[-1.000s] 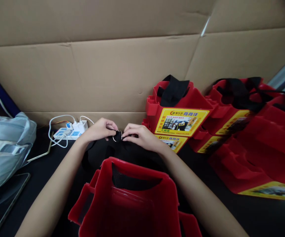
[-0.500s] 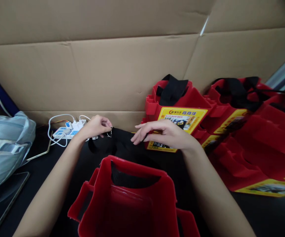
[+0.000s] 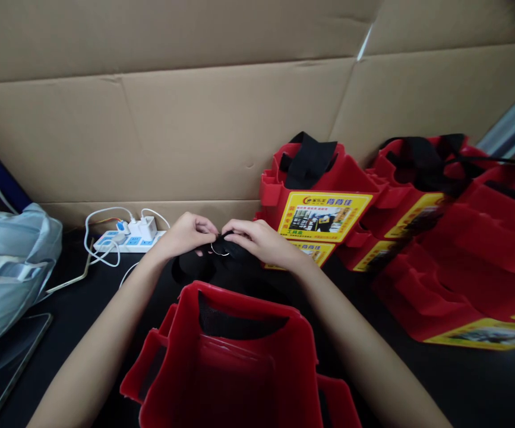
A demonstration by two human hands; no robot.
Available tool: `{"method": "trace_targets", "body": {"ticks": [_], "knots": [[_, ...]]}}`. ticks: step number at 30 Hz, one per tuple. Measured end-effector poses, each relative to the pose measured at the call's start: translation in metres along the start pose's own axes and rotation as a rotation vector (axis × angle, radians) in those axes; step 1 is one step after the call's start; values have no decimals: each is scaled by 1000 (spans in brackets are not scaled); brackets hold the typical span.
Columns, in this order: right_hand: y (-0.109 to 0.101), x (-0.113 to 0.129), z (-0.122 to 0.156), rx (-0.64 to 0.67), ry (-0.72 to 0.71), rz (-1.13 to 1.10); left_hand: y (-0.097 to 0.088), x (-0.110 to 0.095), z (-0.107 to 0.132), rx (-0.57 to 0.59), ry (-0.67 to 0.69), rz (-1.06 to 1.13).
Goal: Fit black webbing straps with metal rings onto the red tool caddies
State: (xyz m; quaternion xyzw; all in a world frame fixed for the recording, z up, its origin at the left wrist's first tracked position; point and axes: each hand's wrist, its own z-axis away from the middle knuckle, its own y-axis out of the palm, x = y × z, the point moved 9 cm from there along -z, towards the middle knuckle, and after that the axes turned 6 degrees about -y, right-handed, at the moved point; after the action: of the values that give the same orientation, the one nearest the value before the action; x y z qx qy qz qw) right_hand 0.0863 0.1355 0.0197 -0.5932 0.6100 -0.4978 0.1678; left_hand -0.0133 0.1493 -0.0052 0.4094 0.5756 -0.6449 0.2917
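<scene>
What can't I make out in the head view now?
In the head view:
How the black strap meets the metal ring: covered by left hand and right hand.
Near end of closest red box: cut off by bottom edge.
Left side of pale bag: beyond left edge.
Finest print on upper yellow label: too small.

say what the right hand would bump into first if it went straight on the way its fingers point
Most likely the left hand, whose fingertips lie just ahead of the right hand, by the metal ring; whether the two touch is unclear.
</scene>
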Motion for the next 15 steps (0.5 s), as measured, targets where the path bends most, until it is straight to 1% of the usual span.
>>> {"method": "trace_targets", "body": {"ticks": [3,5,9,11,13,15], "knots": [[4,-8,1,17,43,-18,-3,-3,2,-12,-3,11],[5,-8,0,18,41,-45,-4,-5,3,-17,12,2],[-2,-4,-2,-84,-33,-104,-2,-7,3,4,50,32],[0,-8,-2,-92,-6,-209,1,-7,3,40,63,50],[5,-16,-2,-85,52,-356,5,-7,3,81,62,60],[6,-22,-1,-109,105,-481,5,-5,3,91,45,88]]}}
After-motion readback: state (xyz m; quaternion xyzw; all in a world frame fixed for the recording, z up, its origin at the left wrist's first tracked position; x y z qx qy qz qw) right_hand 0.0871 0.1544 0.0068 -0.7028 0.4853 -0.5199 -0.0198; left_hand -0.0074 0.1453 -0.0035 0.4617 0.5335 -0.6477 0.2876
